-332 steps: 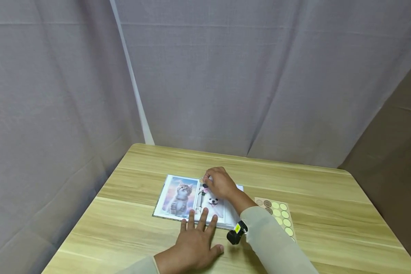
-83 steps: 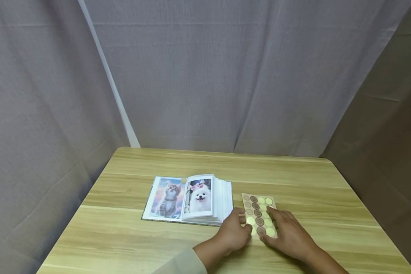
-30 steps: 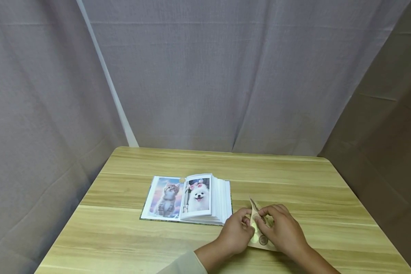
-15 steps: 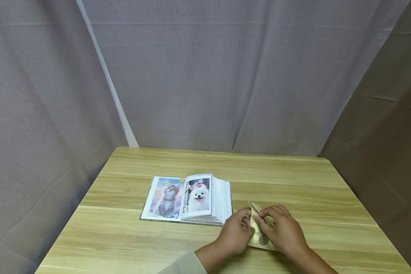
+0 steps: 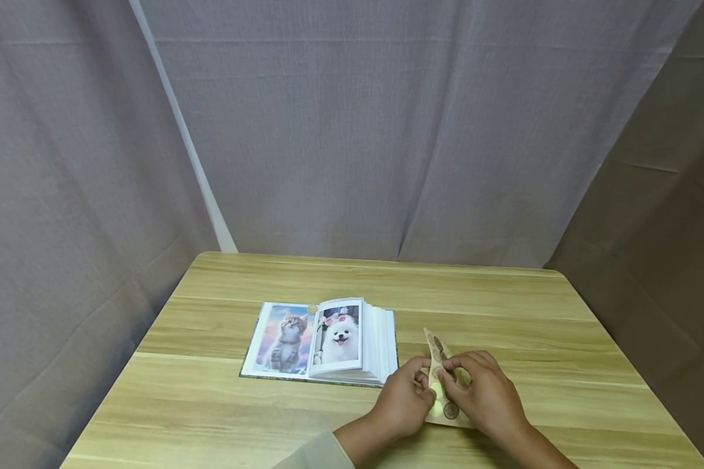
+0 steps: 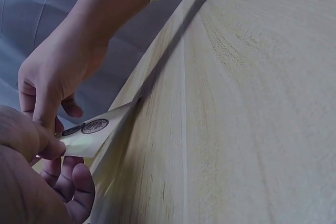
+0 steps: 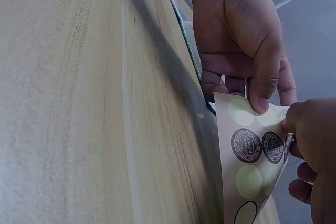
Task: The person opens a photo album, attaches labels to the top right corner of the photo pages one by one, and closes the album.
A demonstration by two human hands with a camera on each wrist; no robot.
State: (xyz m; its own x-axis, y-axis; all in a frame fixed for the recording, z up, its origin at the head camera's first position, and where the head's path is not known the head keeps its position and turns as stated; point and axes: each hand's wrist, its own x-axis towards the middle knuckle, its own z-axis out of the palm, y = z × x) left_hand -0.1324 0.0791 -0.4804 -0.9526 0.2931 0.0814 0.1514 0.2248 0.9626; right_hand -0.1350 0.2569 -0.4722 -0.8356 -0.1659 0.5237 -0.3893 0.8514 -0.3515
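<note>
A tan sheet of round stickers (image 5: 433, 417) is held bent up off the table between both hands at the front right. My left hand (image 5: 400, 400) pinches its left edge, thumb on top. My right hand (image 5: 493, 397) pinches the raised fold of the sheet with thumb and index finger; the exact spot under the fingertips is hidden. In the right wrist view, brown printed seals (image 7: 247, 145) and pale yellow circles (image 7: 249, 182) show on the sheet. Left of the hands lies an open photo album (image 5: 381, 342), showing a kitten picture (image 5: 287, 342) and a white dog picture (image 5: 341, 339).
A small round gold sticker (image 5: 312, 308) sits at the top of the album near the spine. The wood-grain table (image 5: 211, 404) runs back to grey curtains (image 5: 328, 130) that hang behind it and along both sides.
Earlier the right hand was at the album's top; then both hands moved to the sheet lying flat. It has since been bent up, and its upper corner has shifted slightly during the last second.
</note>
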